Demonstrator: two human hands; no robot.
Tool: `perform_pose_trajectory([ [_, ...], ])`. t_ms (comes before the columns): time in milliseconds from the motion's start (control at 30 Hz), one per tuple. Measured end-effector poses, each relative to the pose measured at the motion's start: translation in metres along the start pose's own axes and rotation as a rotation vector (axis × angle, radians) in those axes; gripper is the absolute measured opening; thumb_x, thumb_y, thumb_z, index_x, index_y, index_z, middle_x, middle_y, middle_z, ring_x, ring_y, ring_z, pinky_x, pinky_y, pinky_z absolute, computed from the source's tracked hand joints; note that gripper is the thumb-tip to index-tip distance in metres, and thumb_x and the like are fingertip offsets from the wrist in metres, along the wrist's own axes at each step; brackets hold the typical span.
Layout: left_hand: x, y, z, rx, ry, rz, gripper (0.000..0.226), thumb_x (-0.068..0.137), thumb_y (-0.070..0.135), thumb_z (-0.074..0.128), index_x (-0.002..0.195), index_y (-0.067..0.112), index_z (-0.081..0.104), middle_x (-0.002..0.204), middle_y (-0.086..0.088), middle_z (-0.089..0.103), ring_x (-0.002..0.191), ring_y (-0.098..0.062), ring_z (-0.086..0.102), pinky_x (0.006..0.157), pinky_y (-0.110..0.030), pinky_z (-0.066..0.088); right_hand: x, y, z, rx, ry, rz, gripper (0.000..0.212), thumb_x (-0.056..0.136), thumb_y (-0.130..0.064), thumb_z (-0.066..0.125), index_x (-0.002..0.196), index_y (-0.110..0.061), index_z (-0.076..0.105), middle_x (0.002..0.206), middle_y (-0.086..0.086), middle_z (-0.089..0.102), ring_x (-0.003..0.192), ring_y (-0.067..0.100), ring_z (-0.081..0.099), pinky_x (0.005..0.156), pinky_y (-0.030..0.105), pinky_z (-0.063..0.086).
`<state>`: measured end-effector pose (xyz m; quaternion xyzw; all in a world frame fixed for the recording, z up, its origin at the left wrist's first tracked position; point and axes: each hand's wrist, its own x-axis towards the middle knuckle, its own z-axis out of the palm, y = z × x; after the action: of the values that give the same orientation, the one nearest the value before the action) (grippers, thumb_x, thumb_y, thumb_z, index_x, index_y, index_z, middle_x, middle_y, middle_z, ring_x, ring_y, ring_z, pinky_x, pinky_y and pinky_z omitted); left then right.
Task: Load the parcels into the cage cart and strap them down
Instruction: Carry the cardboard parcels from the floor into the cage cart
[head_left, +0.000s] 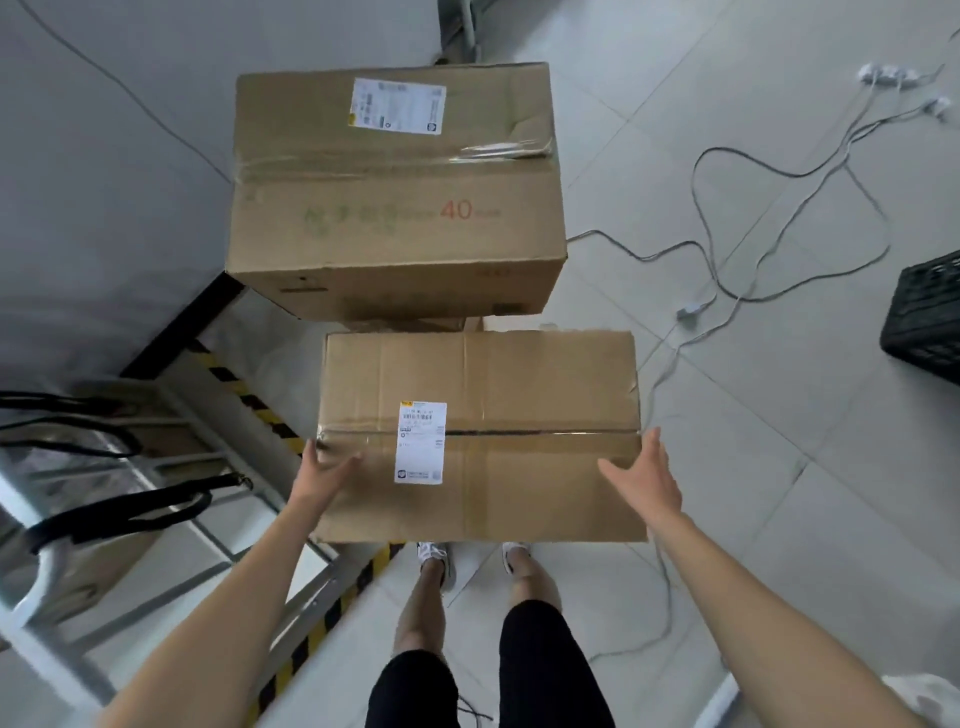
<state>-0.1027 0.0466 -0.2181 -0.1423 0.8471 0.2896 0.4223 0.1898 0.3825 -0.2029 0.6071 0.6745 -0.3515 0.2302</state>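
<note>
Head view: parcel (519, 467) lies lengthwise left-right between straight-fingered left hand (324, 470) and right hand (647, 480).

Pale grey tiled floor (727, 441); plain grey wall (104, 156) on left; yellow-black striped floor tape (260, 408); thin grey cables (644, 258); black plastic crate (924, 317) at right.

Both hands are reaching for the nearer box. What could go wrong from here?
The left hand and right hand are open at the sides of the nearer box, not under it; a side squeeze may slip. Loose cables cross the floor beside the box, near the feet: a trip risk when turning to the cage cart.
</note>
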Motion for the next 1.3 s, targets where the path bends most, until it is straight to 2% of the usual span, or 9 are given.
perform_pose_trajectory([
  [133, 0.0, 0.002, 0.008, 0.02, 0.095, -0.045, 0.094, 0.082, 0.04, 0.08, 0.154, 0.014, 0.026, 0.152, -0.016, 0.04, 0.133, -0.037, 0.045, 0.11, -0.052, 0.04, 0.019, -0.009, 0.001, 0.237, -0.1, 0.043, 0.108, 0.084, -0.039, 0.076, 0.161, -0.013, 0.004, 0.164, 0.01, 0.025, 0.147, 0.03, 0.032, 0.119, 0.043, 0.03],
  [400, -0.087, -0.023, -0.035, 0.02, 0.242, 0.02, 0.093, 0.071, 0.052, 0.084, 0.143, 0.01, 0.044, 0.139, -0.016, 0.052, 0.122, -0.033, 0.053, 0.102, -0.047, 0.046, -0.027, -0.01, -0.04, 0.255, -0.125, -0.124, 0.088, 0.082, -0.04, 0.075, 0.155, -0.028, 0.028, 0.15, 0.0, 0.049, 0.135, 0.026, 0.049, 0.111, 0.048, 0.041],
  [567, -0.178, -0.07, -0.1, -0.148, 0.434, 0.033, 0.089, 0.068, 0.059, 0.083, 0.139, 0.018, 0.047, 0.135, -0.008, 0.058, 0.114, -0.027, 0.056, 0.089, -0.041, 0.044, -0.094, -0.043, -0.057, 0.258, -0.163, -0.326, 0.064, 0.073, -0.047, 0.074, 0.13, -0.047, 0.045, 0.122, -0.016, 0.065, 0.116, 0.021, 0.063, 0.098, 0.048, 0.049],
  [633, -0.224, -0.099, -0.138, -0.243, 0.543, 0.028, 0.092, 0.061, 0.066, 0.079, 0.136, 0.021, 0.049, 0.13, -0.004, 0.06, 0.112, -0.023, 0.057, 0.09, -0.041, 0.045, -0.135, -0.076, -0.052, 0.233, -0.203, -0.457, 0.072, 0.071, -0.051, 0.074, 0.135, -0.048, 0.042, 0.125, -0.017, 0.063, 0.117, 0.019, 0.062, 0.094, 0.044, 0.05],
  [700, -0.248, -0.114, -0.161, -0.32, 0.623, 0.05, 0.093, 0.055, 0.068, 0.077, 0.133, 0.024, 0.052, 0.123, 0.001, 0.061, 0.11, -0.021, 0.058, 0.093, -0.041, 0.047, -0.156, -0.104, -0.054, 0.207, -0.218, -0.531, 0.085, 0.077, -0.052, 0.076, 0.149, -0.044, 0.031, 0.135, -0.014, 0.055, 0.127, 0.021, 0.054, 0.101, 0.046, 0.047],
  [833, -0.316, -0.192, -0.225, -0.492, 0.847, 0.091, 0.087, 0.062, 0.06, 0.081, 0.134, 0.023, 0.05, 0.12, 0.002, 0.061, 0.109, -0.021, 0.058, 0.095, -0.045, 0.048, -0.238, -0.173, -0.023, 0.14, -0.274, -0.773, 0.1, 0.082, -0.05, 0.076, 0.159, -0.034, 0.016, 0.158, -0.006, 0.037, 0.142, 0.021, 0.04, 0.115, 0.051, 0.036],
  [1000, -0.378, -0.31, -0.28, -0.694, 1.063, 0.094, 0.091, 0.062, 0.057, 0.081, 0.137, 0.018, 0.048, 0.129, -0.003, 0.06, 0.116, -0.021, 0.057, 0.099, -0.04, 0.046, -0.36, -0.218, 0.051, 0.113, -0.313, -1.026, 0.097, 0.082, -0.044, 0.078, 0.158, -0.031, 0.02, 0.152, -0.004, 0.047, 0.136, 0.02, 0.048, 0.112, 0.049, 0.041],
  [1133, -0.412, -0.417, -0.306, -0.81, 1.136, 0.034, 0.098, 0.057, 0.058, 0.078, 0.139, 0.015, 0.048, 0.129, -0.007, 0.06, 0.117, -0.025, 0.059, 0.102, -0.045, 0.047, -0.439, -0.209, 0.139, 0.026, -0.379, -1.1, 0.099, 0.084, -0.042, 0.078, 0.16, -0.027, 0.017, 0.157, 0.002, 0.04, 0.139, 0.025, 0.044, 0.114, 0.048, 0.039],
  [1300, -0.424, -0.523, -0.317, -0.846, 1.116, -0.1, 0.088, 0.059, 0.047, 0.081, 0.135, 0.013, 0.051, 0.117, -0.004, 0.059, 0.097, -0.02, 0.057, 0.084, -0.036, 0.045, -0.49, -0.184, 0.23, -0.075, -0.44, -1.056, 0.097, 0.084, -0.035, 0.079, 0.16, -0.022, 0.019, 0.155, 0.002, 0.043, 0.138, 0.023, 0.045, 0.108, 0.038, 0.04],
])
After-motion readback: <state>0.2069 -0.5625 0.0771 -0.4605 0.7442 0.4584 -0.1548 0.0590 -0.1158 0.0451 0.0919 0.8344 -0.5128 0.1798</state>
